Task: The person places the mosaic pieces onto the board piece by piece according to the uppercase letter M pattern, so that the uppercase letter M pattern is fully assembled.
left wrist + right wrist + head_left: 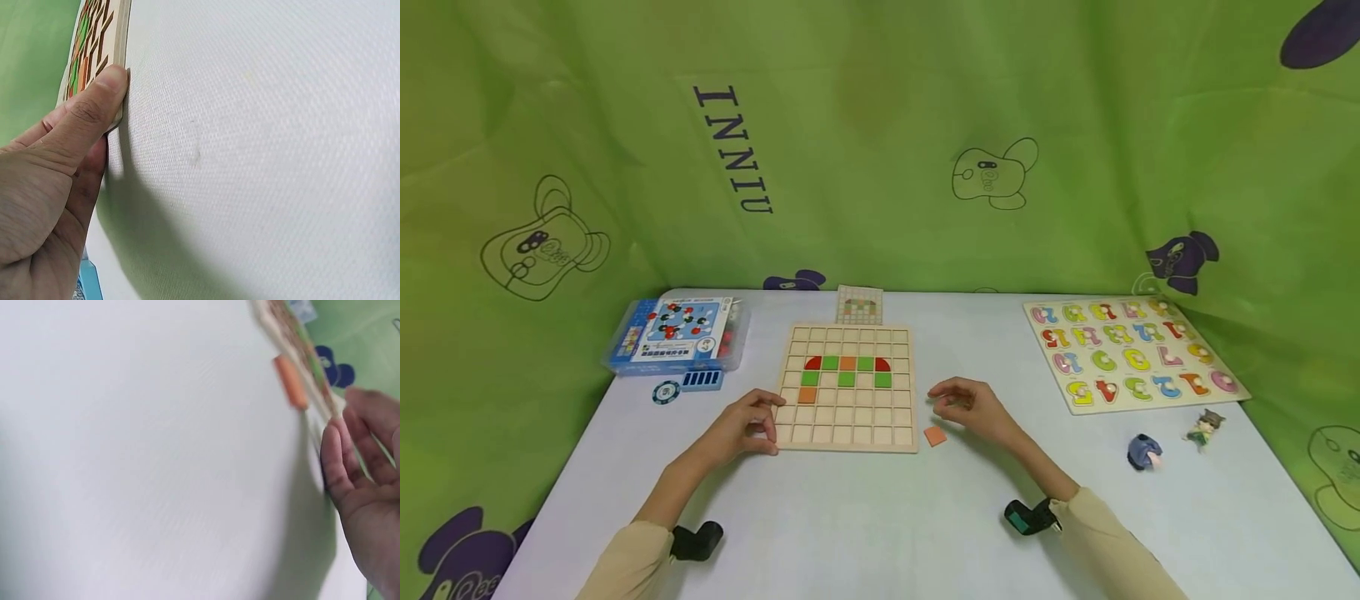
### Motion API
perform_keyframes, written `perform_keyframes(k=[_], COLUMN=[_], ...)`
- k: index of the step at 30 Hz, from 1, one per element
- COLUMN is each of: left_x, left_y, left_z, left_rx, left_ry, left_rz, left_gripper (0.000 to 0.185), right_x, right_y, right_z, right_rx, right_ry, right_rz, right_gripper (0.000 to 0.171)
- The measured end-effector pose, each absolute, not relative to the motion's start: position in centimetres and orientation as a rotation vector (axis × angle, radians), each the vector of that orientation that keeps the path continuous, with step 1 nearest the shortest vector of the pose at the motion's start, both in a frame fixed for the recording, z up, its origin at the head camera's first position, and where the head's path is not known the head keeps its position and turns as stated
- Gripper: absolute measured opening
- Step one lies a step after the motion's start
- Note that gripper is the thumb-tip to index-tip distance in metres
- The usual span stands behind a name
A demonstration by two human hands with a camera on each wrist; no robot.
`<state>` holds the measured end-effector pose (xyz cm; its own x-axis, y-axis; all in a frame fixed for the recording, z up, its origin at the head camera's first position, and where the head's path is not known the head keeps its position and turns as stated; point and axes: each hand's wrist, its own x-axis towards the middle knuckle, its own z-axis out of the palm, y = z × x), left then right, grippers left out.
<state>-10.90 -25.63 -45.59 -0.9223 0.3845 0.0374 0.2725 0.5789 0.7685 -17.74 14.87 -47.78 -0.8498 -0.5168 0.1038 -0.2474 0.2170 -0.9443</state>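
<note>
A wooden grid board [847, 417] lies in the middle of the white table, with red, green and orange tiles [847, 364] set in its upper rows. My left hand [766, 423] grips the board's near left corner; in the left wrist view the thumb [100, 94] presses against the board's edge [119, 37]. Just right of the board is my right hand [949, 402], its fingers [340, 462] relaxed and holding nothing. A loose orange tile [935, 436] lies on the table just below that hand, beside the board's near right corner, and the right wrist view shows this orange tile [290, 381] too.
A blue boxed game [677, 333], a round chip [666, 392] and a small blue piece [702, 380] sit at the left. A pattern card [859, 304] lies behind the board. A number puzzle [1131, 354] and two small figures [1144, 452] [1205, 427] are at the right. Green cloth surrounds the table.
</note>
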Motion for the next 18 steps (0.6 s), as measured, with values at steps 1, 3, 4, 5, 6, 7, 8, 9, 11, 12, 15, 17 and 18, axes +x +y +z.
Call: perform_keyframes(k=[1,3,4,5,6,7,8,9,11,12,15,17,18], left_x=[-10.9,-10.9,-10.9,-10.9,-10.9,-10.9,-10.9,-10.9,-10.9,-10.9,-10.8,-10.9,-10.9], left_y=[-25.6,-25.6,-25.6,-25.6,-25.6,-25.6,-25.6,-25.7,-25.7,-25.8,-25.8,-25.7,-25.7], left_z=[-45.6,-45.6,-45.7,-45.7,-45.8,-45.8,-45.9,-45.9,-45.9,-46.0,-46.0,-46.0,-46.0], left_rx=[0.553,0.545,0.542,0.542,0.54,0.539,0.542,0.549,0.561,0.566,0.568,0.555,0.55], left_ry=[2.672,2.671,2.668,2.668,2.667,2.667,2.667,2.67,2.677,2.678,2.671,2.659,2.654], left_rz=[1.263,1.263,1.265,1.265,1.266,1.268,1.27,1.269,1.267,1.268,1.274,1.283,1.287], left_gripper=[0.023,0.024,0.024,0.024,0.024,0.025,0.025,0.025,0.025,0.025,0.024,0.024,0.024], right_x=[-17.5,-17.0,-16.8,-16.6,-16.5,-16.3,-16.3,-16.2,-16.1,-16.1,-15.9,-15.8,-15.7], right_y=[15.2,15.9,16.2,16.5,16.6,16.8,16.9,16.9,16.9,16.9,16.7,16.7,16.7], right_z=[-47.7,-47.7,-47.7,-47.7,-47.8,-47.8,-47.9,-48.1,-48.3,-48.5,-48.7,-48.7,-48.6], right_rx=[-0.729,-0.748,-0.768,-0.788,-0.81,-0.835,-0.863,-0.89,-0.942,-0.955,-0.943,-0.905,-0.88], right_ry=[2.238,2.221,2.221,2.225,2.235,2.245,2.258,2.268,2.281,2.289,2.319,2.343,2.355], right_rz=[-1.659,-1.602,-1.573,-1.544,-1.515,-1.492,-1.471,-1.457,-1.45,-1.45,-1.452,-1.443,-1.435], right_gripper=[0.025,0.027,0.028,0.029,0.03,0.031,0.032,0.032,0.03,0.029,0.026,0.025,0.025])
